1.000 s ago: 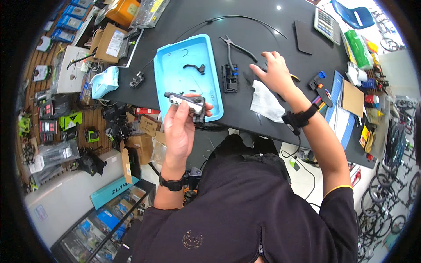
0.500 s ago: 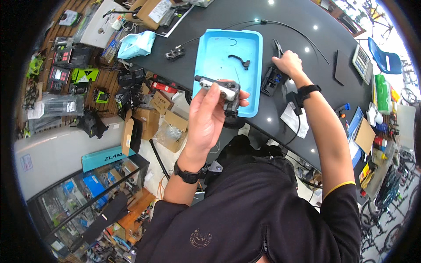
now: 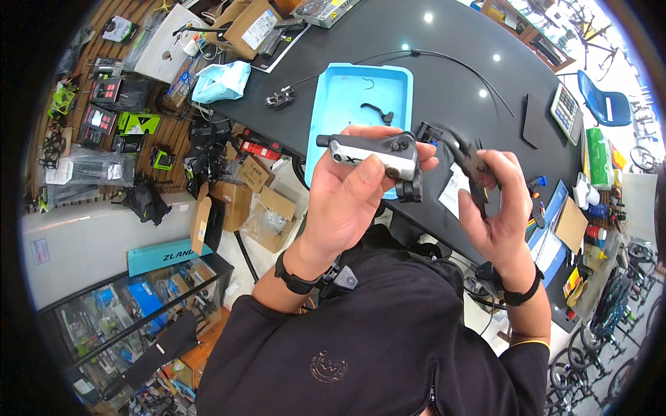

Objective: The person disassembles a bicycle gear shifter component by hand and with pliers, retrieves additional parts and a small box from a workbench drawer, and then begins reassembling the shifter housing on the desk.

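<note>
My left hand (image 3: 350, 197) grips a silver and black bicycle brake lever body (image 3: 374, 156), held up in front of me above the near edge of the light blue tray (image 3: 333, 114). My right hand (image 3: 496, 208) holds black pliers (image 3: 470, 163) close to the right end of the lever body. In the tray lie a small black lever blade (image 3: 377, 111) and a small hook-shaped part (image 3: 365, 83). Both wrists wear black bands.
A black rounded table (image 3: 444, 41) carries a black cable (image 3: 458, 66), a black caliper (image 3: 279, 100), a calculator (image 3: 565, 107), a white paper (image 3: 454, 191) and small bottles at the right. Cardboard boxes (image 3: 257, 201) and packaged parts crowd the floor and shelves at the left.
My right hand left the table and came up with the black pliers beside the lever body. My left hand raised the lever body nearer to me, and the view tilted.
</note>
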Action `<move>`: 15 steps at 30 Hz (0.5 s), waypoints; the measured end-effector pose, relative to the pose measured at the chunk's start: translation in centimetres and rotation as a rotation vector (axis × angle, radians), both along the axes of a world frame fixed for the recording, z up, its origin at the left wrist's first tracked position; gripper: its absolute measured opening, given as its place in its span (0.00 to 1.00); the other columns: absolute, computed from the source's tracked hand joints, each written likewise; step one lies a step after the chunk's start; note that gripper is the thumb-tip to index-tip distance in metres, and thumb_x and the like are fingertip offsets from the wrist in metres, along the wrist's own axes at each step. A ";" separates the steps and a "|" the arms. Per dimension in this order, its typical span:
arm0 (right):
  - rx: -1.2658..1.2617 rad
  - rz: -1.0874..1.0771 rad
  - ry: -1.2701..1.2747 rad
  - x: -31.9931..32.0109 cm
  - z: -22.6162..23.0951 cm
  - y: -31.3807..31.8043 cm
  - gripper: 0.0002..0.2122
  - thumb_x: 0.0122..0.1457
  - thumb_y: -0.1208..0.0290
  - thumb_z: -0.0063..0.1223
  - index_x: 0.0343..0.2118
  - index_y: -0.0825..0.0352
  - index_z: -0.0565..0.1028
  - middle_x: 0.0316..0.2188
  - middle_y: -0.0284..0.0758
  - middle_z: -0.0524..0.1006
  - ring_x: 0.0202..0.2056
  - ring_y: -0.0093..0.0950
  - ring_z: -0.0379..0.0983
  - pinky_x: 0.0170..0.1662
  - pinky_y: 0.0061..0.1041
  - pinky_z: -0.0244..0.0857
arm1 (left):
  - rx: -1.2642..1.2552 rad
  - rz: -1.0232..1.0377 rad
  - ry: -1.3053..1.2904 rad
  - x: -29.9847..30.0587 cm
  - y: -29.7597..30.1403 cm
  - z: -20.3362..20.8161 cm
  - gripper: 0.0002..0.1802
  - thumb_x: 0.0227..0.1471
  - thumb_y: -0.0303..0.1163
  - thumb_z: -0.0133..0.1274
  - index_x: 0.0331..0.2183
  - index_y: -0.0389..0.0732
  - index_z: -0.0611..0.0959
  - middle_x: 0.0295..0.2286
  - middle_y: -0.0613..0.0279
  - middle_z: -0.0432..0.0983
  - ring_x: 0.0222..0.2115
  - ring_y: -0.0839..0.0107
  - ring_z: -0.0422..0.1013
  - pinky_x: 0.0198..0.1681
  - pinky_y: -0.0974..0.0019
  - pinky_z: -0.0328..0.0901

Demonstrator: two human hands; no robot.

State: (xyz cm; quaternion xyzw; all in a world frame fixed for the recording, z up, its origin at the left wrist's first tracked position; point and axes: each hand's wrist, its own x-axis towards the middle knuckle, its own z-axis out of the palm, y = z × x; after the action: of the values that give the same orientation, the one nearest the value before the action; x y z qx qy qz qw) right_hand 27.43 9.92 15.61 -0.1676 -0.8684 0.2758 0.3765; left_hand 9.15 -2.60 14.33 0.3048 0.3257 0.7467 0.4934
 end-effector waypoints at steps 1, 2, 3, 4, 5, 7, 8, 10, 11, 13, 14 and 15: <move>0.000 0.004 -0.005 0.4 0.1 -0.2 0.23 0.44 0.77 0.62 0.46 0.72 0.71 0.30 0.41 0.73 0.26 0.33 0.70 0.30 0.29 0.65 | 0.028 -0.019 0.015 0.3 0.1 0.3 0.29 0.63 0.46 0.48 0.54 0.32 0.67 0.48 0.37 0.72 0.50 0.50 0.72 0.55 0.51 0.67; 0.023 -0.010 -0.009 0.8 0.3 -0.3 0.22 0.43 0.76 0.62 0.44 0.72 0.73 0.29 0.41 0.73 0.25 0.34 0.69 0.29 0.30 0.65 | 0.014 -0.040 -0.022 0.5 0.0 0.6 0.30 0.61 0.44 0.52 0.54 0.32 0.67 0.47 0.38 0.72 0.51 0.50 0.71 0.56 0.50 0.67; 0.024 -0.013 -0.010 1.1 0.2 -0.2 0.22 0.43 0.76 0.62 0.44 0.72 0.73 0.29 0.41 0.73 0.25 0.34 0.69 0.29 0.30 0.65 | 0.015 -0.043 -0.023 0.7 0.0 0.7 0.30 0.61 0.44 0.52 0.54 0.32 0.67 0.47 0.38 0.72 0.51 0.50 0.71 0.56 0.50 0.67; 0.063 0.002 -0.005 1.5 0.2 -0.1 0.22 0.43 0.76 0.63 0.44 0.72 0.73 0.29 0.41 0.73 0.25 0.34 0.70 0.29 0.31 0.65 | 0.015 -0.047 0.008 0.8 0.0 0.9 0.30 0.60 0.43 0.53 0.54 0.32 0.67 0.47 0.38 0.72 0.51 0.49 0.71 0.55 0.50 0.67; 0.103 0.017 0.000 1.8 0.2 -0.1 0.22 0.42 0.75 0.63 0.43 0.72 0.73 0.29 0.42 0.73 0.25 0.35 0.70 0.29 0.31 0.64 | 0.016 -0.050 0.038 0.9 -0.1 1.0 0.30 0.59 0.43 0.54 0.54 0.32 0.67 0.47 0.38 0.73 0.51 0.49 0.71 0.55 0.50 0.67; 0.145 0.019 0.009 2.2 0.3 0.0 0.22 0.41 0.75 0.64 0.43 0.72 0.74 0.29 0.42 0.73 0.25 0.36 0.70 0.29 0.31 0.64 | 0.027 -0.050 0.025 1.2 -0.1 0.9 0.31 0.58 0.42 0.56 0.53 0.32 0.67 0.47 0.37 0.73 0.51 0.49 0.71 0.55 0.49 0.67; 0.158 0.024 -0.005 2.4 0.4 0.0 0.22 0.41 0.75 0.64 0.43 0.72 0.74 0.29 0.42 0.74 0.25 0.36 0.70 0.28 0.31 0.64 | 0.023 -0.056 0.033 1.3 -0.2 1.1 0.31 0.58 0.43 0.57 0.53 0.32 0.67 0.47 0.35 0.72 0.50 0.49 0.72 0.55 0.49 0.67; 0.170 0.033 -0.018 2.7 0.4 -0.1 0.22 0.42 0.75 0.64 0.43 0.72 0.74 0.28 0.42 0.74 0.25 0.36 0.70 0.28 0.31 0.64 | 0.020 -0.059 0.041 1.5 -0.4 1.1 0.31 0.57 0.43 0.57 0.53 0.32 0.67 0.46 0.34 0.72 0.50 0.49 0.72 0.55 0.49 0.67; 0.171 0.039 -0.022 2.8 0.5 -0.1 0.22 0.42 0.75 0.64 0.43 0.71 0.74 0.28 0.42 0.74 0.25 0.36 0.70 0.28 0.31 0.65 | 0.021 -0.049 0.045 1.6 -0.5 1.1 0.32 0.57 0.43 0.58 0.53 0.32 0.67 0.46 0.33 0.72 0.50 0.48 0.72 0.55 0.49 0.67; 0.174 0.047 -0.026 3.0 0.5 -0.2 0.22 0.42 0.75 0.64 0.43 0.71 0.74 0.28 0.42 0.74 0.25 0.36 0.70 0.28 0.31 0.65 | 0.024 -0.038 0.048 1.8 -0.6 1.1 0.32 0.56 0.44 0.58 0.53 0.32 0.67 0.46 0.32 0.73 0.49 0.48 0.73 0.55 0.49 0.67; 0.170 0.048 -0.031 3.0 0.6 -0.3 0.22 0.42 0.75 0.64 0.43 0.71 0.74 0.28 0.42 0.74 0.25 0.36 0.70 0.27 0.31 0.65 | 0.022 -0.039 0.063 1.8 -0.7 1.1 0.32 0.56 0.44 0.58 0.53 0.32 0.67 0.46 0.32 0.73 0.49 0.48 0.73 0.55 0.49 0.67; 0.167 0.050 -0.035 3.1 0.6 -0.3 0.21 0.42 0.75 0.64 0.43 0.71 0.74 0.28 0.42 0.74 0.25 0.35 0.70 0.27 0.30 0.64 | 0.019 -0.040 0.077 1.9 -0.7 1.2 0.33 0.56 0.44 0.59 0.53 0.32 0.67 0.46 0.32 0.73 0.48 0.47 0.73 0.54 0.49 0.68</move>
State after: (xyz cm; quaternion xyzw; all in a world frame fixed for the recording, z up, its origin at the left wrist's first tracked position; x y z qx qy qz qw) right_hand 30.54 9.59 16.26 -0.1188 -0.8987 0.2088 0.3668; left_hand 11.05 -3.33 15.51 0.3444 0.3310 0.7276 0.4923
